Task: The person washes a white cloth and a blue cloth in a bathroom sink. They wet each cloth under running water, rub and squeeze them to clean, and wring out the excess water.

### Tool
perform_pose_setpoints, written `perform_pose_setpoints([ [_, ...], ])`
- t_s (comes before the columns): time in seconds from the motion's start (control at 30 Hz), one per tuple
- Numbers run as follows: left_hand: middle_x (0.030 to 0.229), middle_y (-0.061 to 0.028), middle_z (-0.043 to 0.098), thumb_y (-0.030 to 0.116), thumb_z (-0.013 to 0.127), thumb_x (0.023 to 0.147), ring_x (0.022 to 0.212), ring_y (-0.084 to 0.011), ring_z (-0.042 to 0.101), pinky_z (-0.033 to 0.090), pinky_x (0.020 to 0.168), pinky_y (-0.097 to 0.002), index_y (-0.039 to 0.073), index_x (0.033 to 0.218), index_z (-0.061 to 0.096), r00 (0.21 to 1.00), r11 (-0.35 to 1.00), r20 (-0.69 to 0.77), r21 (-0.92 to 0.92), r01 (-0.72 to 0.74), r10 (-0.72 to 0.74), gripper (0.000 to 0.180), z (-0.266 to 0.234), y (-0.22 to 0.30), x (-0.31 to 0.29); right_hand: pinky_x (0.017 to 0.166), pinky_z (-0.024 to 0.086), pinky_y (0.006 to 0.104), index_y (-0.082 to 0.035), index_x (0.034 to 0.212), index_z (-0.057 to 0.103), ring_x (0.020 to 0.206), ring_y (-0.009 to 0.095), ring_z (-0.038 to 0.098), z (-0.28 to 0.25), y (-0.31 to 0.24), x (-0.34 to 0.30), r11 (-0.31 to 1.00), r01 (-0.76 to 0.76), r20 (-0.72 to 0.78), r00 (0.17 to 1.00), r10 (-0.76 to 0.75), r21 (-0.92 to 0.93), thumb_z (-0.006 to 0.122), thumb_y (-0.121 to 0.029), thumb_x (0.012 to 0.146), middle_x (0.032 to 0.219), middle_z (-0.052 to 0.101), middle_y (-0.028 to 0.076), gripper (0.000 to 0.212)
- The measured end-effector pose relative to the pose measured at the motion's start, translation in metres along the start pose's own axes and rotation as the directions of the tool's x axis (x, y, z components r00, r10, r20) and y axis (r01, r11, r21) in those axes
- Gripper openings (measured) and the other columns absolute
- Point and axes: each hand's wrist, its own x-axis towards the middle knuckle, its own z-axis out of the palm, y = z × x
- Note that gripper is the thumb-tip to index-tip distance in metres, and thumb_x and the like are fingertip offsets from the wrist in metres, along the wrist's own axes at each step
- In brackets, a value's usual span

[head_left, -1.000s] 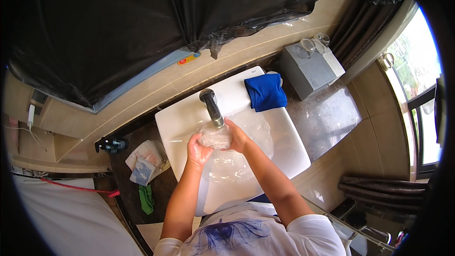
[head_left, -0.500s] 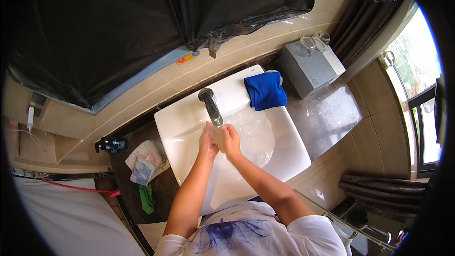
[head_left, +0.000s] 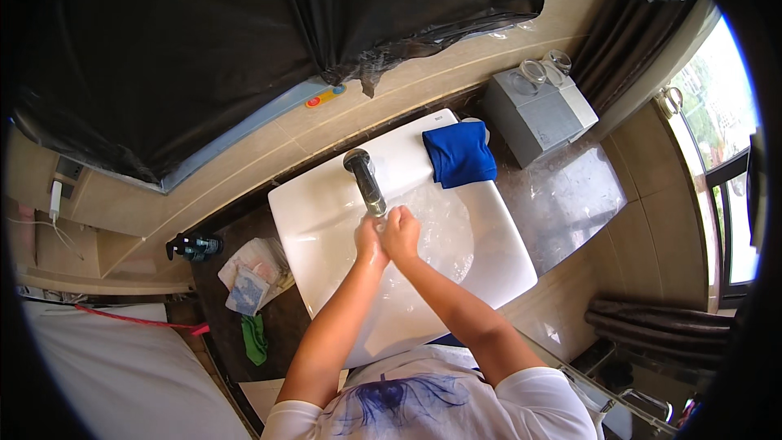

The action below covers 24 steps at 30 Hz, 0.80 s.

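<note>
Both hands are pressed together over the white washbasin (head_left: 305, 236), just below the spout of the dark metal tap (head_left: 365, 182). My right hand (head_left: 401, 234) is closed, its fingers curled against the left. Beside it my left hand (head_left: 371, 243) is also closed, with its fingers partly covered by the right. A small pale, wet patch shows between them; whether it is water, foam or an object I cannot make out. Bubbly water (head_left: 440, 236) lies in the bowl around the hands. A folded blue cloth (head_left: 460, 155) drapes over the basin's far right rim.
Right of the basin stands a grey box (head_left: 542, 114) with clear round glassware (head_left: 533, 72) on top. On the dark counter to the left are a dark pump bottle (head_left: 195, 247), stacked cloths (head_left: 252, 273) and a green cloth (head_left: 254, 340). Black plastic sheeting (head_left: 163, 57) covers the wall ahead.
The hands have shifted slightly right and closed in from a cupped pose under the spout. My right fingers are now curled into a fist shape against the left hand.
</note>
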Motion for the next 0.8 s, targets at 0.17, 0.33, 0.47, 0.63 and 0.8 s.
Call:
perform_pose_setpoints([
  [0.17, 0.072, 0.0013, 0.052, 0.03, 0.052, 0.086, 0.065, -0.0104, 0.053, 0.043, 0.056, -0.0253, 0.01, 0.085, 0.054, 0.95, 0.989, 0.294, 0.134, 0.062, -0.1, 0.019, -0.039, 0.001, 0.028, 0.053, 0.042, 0.04, -0.001, 0.07, 0.051, 0.054, 0.036, 0.053, 0.006, -0.008, -0.02, 0.991, 0.121, 0.058, 0.991, -0.118, -0.06, 0.046, -0.023, 0.086, 0.062, 0.054, 0.022, 0.028],
  [0.33, 0.092, -0.0028, 0.061, 0.029, 0.053, 0.085, 0.081, -0.0163, 0.06, 0.049, 0.075, -0.0315, 0.01, 0.099, 0.056, 0.855, 0.913, 0.324, 0.201, 0.355, -0.404, 0.025, -0.027, 0.01, -0.006, 0.059, 0.042, 0.038, -0.002, 0.075, 0.052, 0.06, 0.033, 0.053, -0.005, 0.009, 0.023, 0.983, -0.004, -0.028, 1.0, -0.001, -0.182, 0.046, -0.026, 0.087, 0.066, 0.056, 0.018, 0.028],
  [0.47, 0.101, -0.0061, 0.061, 0.025, 0.053, 0.084, 0.092, -0.0185, 0.058, 0.045, 0.085, -0.034, 0.007, 0.103, 0.056, 0.851, 0.941, 0.402, 0.15, 0.304, -0.339, 0.027, -0.025, 0.022, -0.017, 0.062, 0.04, 0.031, -0.001, 0.082, 0.058, 0.064, 0.02, 0.051, -0.011, 0.015, 0.033, 0.979, -0.187, 0.222, 0.961, 0.164, 0.087, 0.051, -0.034, 0.085, 0.067, 0.056, 0.009, 0.034],
  [0.63, 0.105, -0.0092, 0.059, 0.02, 0.056, 0.079, 0.1, -0.0257, 0.054, 0.038, 0.094, -0.0423, 0.004, 0.104, 0.055, 0.911, 0.956, 0.404, -0.226, 0.187, -0.082, 0.03, -0.034, 0.037, -0.017, 0.069, 0.04, 0.0272, 0.001, 0.087, 0.06, 0.071, 0.014, 0.051, -0.038, 0.022, 0.051, 0.866, -0.49, 0.666, 0.612, 0.426, -0.103, 0.057, -0.045, 0.08, 0.076, 0.056, 0.004, 0.047],
  [0.8, 0.105, -0.013, 0.059, 0.009, 0.051, 0.075, 0.104, -0.0298, 0.052, 0.036, 0.097, -0.0452, 0.002, 0.105, 0.053, 0.886, 0.923, 0.464, -0.331, 0.195, -0.021, 0.031, -0.054, 0.046, -0.013, 0.07, 0.046, 0.0291, -0.008, 0.085, 0.058, 0.077, 0.014, 0.058, -0.06, -0.002, 0.049, 0.761, -0.622, 0.804, 0.54, 0.248, 0.183, 0.064, -0.018, 0.08, 0.084, 0.061, 0.003, 0.012],
])
